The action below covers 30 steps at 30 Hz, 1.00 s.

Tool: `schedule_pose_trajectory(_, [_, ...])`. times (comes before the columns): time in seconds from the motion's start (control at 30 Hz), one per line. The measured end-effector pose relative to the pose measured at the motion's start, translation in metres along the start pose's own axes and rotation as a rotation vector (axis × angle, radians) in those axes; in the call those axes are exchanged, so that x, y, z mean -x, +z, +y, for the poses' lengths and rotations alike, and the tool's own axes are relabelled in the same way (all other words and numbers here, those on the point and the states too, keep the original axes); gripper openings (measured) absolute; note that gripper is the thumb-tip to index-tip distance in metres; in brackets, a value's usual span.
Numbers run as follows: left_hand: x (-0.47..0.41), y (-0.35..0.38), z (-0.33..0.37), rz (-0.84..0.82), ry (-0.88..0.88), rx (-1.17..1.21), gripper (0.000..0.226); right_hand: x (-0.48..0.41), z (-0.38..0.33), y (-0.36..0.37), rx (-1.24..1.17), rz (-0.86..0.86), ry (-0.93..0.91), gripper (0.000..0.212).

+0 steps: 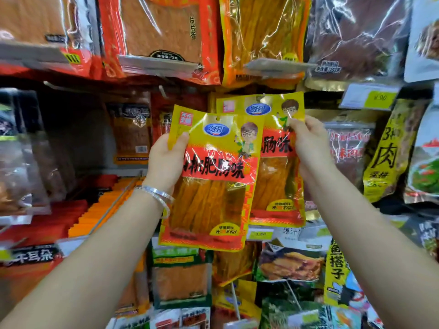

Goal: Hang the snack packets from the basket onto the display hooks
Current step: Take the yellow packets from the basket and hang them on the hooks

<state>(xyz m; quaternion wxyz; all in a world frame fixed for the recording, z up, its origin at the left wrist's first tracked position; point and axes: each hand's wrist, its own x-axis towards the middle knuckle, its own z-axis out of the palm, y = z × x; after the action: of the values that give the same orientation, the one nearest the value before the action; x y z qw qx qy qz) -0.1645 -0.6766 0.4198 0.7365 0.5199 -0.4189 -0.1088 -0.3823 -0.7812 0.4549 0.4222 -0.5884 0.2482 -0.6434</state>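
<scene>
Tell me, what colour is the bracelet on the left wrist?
Silver. The bracelet shows best in the head view.

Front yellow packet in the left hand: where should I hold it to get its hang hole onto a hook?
Grip the front yellow packet by its top-left margin, from the left, as the left hand does. It faces you nearly upright, and that grip leaves the hang hole at top centre uncovered.
</scene>
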Motion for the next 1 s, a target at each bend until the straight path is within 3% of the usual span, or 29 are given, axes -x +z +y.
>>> schedule_pose_trajectory(0.2, [0.005, 0.003, 0.009, 0.021, -0.016, -0.050, 0.018, -0.021, 0.018, 0.015, 0.112, 0.020, 0.050, 0.013])
schedule_pose_trajectory(0.27, [0.006, 0.005, 0.011, 0.020, -0.020, -0.050, 0.017, -0.024, 0.023, 0.015, 0.164, 0.031, 0.046, 0.022])
schedule_pose_trajectory(0.43, [0.011, 0.013, 0.019, -0.007, -0.028, -0.041, 0.016, 0.004, 0.021, 0.012, 0.222, 0.126, -0.237, 0.033])
schedule_pose_trajectory(0.5, [0.014, 0.018, 0.021, -0.039, -0.036, -0.031, 0.018, 0.017, 0.016, 0.012, 0.155, 0.140, -0.301, 0.027])
schedule_pose_trajectory(0.6, [0.018, 0.026, 0.026, -0.093, -0.040, -0.008, 0.019, 0.024, 0.006, 0.015, 0.007, 0.016, -0.153, 0.016])
schedule_pose_trajectory(0.67, [0.021, 0.031, 0.028, -0.130, -0.052, 0.011, 0.019, 0.025, 0.001, 0.015, -0.018, -0.083, -0.029, 0.019])
schedule_pose_trajectory(0.77, [0.026, 0.037, 0.031, -0.166, -0.043, -0.035, 0.010, 0.024, -0.006, 0.008, 0.037, -0.089, -0.041, 0.021])
schedule_pose_trajectory(0.8, [0.026, 0.038, 0.033, -0.152, -0.017, -0.052, 0.008, 0.023, -0.008, 0.005, 0.049, -0.087, -0.067, 0.019])
schedule_pose_trajectory(0.9, [0.023, 0.042, 0.046, -0.088, 0.160, -0.126, 0.034, 0.018, -0.014, -0.005, 0.155, -0.101, -0.133, 0.021])
schedule_pose_trajectory(1.0, [0.019, 0.047, 0.059, -0.122, 0.411, -0.376, 0.051, 0.008, -0.019, -0.010, 0.216, -0.110, -0.146, 0.026])
